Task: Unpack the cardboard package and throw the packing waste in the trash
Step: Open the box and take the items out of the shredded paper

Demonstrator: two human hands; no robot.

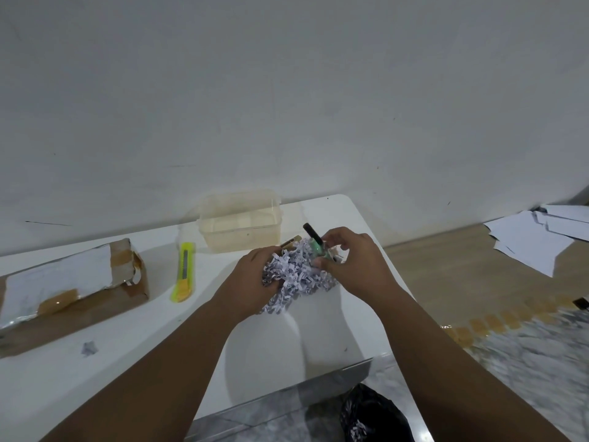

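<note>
The left hand (251, 275) is cupped, its grip closed round a wad of shredded paper (294, 275) just in front of the clear tub (240, 223). The right hand (347, 255) pinches a small green bottle (317, 248) half buried in it. Tugged carelessly, the bottle could slip, or shreds could scatter past the trash bag (373, 413). Left of the tub lie a yellow knife (184, 272) and the opened cardboard box (73, 282). White counter (127, 362), bare wall, tiled floor.
</note>
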